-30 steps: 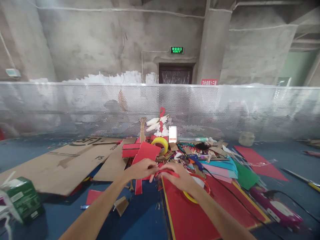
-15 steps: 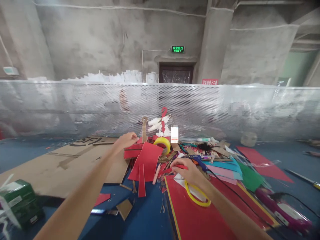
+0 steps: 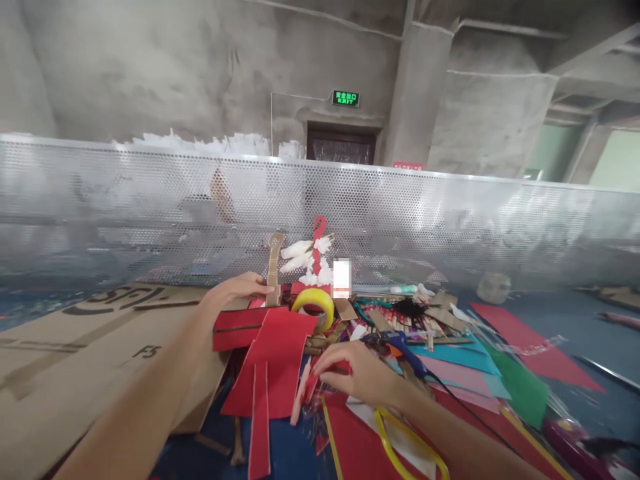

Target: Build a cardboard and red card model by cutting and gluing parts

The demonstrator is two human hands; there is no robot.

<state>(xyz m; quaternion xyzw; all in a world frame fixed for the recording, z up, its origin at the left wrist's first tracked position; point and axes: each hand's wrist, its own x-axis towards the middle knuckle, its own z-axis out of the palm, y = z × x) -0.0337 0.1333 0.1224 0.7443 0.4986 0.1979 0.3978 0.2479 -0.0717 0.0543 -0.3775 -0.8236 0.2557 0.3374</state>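
My left hand (image 3: 244,287) reaches over the red pieces, its fingers closed at the lower end of an upright cardboard strip (image 3: 273,267) with a rounded, holed top. My right hand (image 3: 353,370) is curled palm down over the scraps, with a small red strip (image 3: 343,366) between thumb and fingers, partly hidden. A large red board piece (image 3: 280,353) and a long narrow red strip (image 3: 261,420) lie between my hands. Behind them is a yellow tape roll (image 3: 315,308). A red hook-shaped figure with white tufts (image 3: 319,257) stands at the back.
Flat cardboard (image 3: 100,360) covers the left. Yellow-handled scissors (image 3: 400,440) lie under my right forearm. A blue glue gun (image 3: 405,350) trails a black cord to the right. Coloured sheets (image 3: 465,367) and a clear jar (image 3: 494,287) are further right. A perforated metal screen (image 3: 380,207) stands behind.
My left hand has moved right onto the cardboard strip. My right hand has shifted left and lower over the scraps, the small red strip still at its fingers. The whole view has tilted and moved closer.
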